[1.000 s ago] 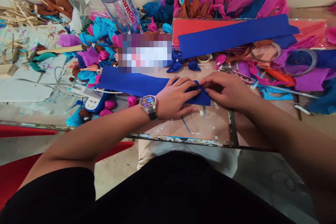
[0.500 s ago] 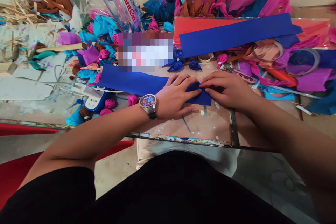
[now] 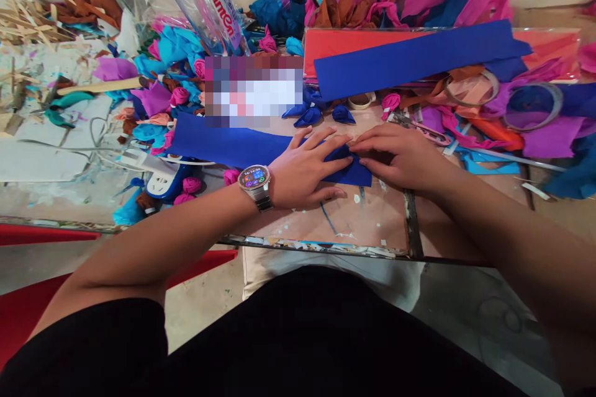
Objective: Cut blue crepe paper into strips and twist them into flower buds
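Note:
A long blue crepe paper strip (image 3: 228,141) lies across the table in front of me, its right end partly under my hands. My left hand (image 3: 307,167), with a watch (image 3: 254,178) on its wrist, rests flat on the strip with the fingers spread. At the strip's right end, my right hand (image 3: 395,155) pinches the blue paper between thumb and fingertips. The paper there looks folded or raised, though the fingers hide part of it. Just beyond lie several small blue paper pieces (image 3: 343,114).
A second blue strip (image 3: 414,59) lies on a red packet (image 3: 363,43) behind. A water bottle (image 3: 200,3), a power strip (image 3: 164,181), tape rolls (image 3: 533,107), a cutter (image 3: 431,130) and paper roses (image 3: 390,103) crowd the table. Wooden sticks (image 3: 28,9) pile up at far left.
The view has shifted slightly, moving the table items a little left. My left fingers have spread a bit on the paper; my right hand stays at the strip's end.

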`<action>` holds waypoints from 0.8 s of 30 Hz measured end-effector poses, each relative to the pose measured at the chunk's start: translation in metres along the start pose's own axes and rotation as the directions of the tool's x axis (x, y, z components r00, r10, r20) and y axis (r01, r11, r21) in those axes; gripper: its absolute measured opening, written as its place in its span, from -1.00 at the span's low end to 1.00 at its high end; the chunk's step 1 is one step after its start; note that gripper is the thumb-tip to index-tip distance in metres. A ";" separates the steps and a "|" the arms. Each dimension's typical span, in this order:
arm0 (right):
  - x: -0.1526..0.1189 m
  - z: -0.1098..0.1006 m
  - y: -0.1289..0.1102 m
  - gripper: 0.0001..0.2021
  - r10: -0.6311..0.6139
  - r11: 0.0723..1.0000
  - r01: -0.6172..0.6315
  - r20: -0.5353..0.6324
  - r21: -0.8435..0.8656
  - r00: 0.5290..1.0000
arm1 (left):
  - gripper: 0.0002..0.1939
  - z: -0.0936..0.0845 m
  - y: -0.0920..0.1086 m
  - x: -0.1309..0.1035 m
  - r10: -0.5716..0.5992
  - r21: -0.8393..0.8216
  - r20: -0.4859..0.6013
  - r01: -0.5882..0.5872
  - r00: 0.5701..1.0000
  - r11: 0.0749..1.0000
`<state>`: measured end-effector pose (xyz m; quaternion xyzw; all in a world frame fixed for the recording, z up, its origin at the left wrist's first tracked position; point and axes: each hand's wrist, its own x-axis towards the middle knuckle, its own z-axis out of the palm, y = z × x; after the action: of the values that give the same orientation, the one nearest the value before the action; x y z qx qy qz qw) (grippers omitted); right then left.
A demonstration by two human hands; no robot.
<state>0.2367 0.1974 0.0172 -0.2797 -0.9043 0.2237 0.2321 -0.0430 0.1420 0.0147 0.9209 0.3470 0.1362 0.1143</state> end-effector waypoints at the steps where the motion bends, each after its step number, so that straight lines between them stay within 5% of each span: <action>1: 0.000 0.000 0.000 -0.70 -0.001 1.000 0.001 0.002 -0.001 1.000 | -0.30 -0.001 -0.001 0.000 0.003 0.001 -0.010 -0.003 1.000 1.000; 24: -0.002 0.005 0.007 -0.70 -0.076 0.995 0.075 -0.001 -0.066 0.997 | -0.42 -0.003 -0.001 0.002 -0.068 0.066 -0.056 0.072 0.996 0.995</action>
<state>0.2380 0.2002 0.0095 -0.2532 -0.9208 0.1845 0.2325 -0.0428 0.1445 0.0173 0.9075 0.3864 0.1449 0.0783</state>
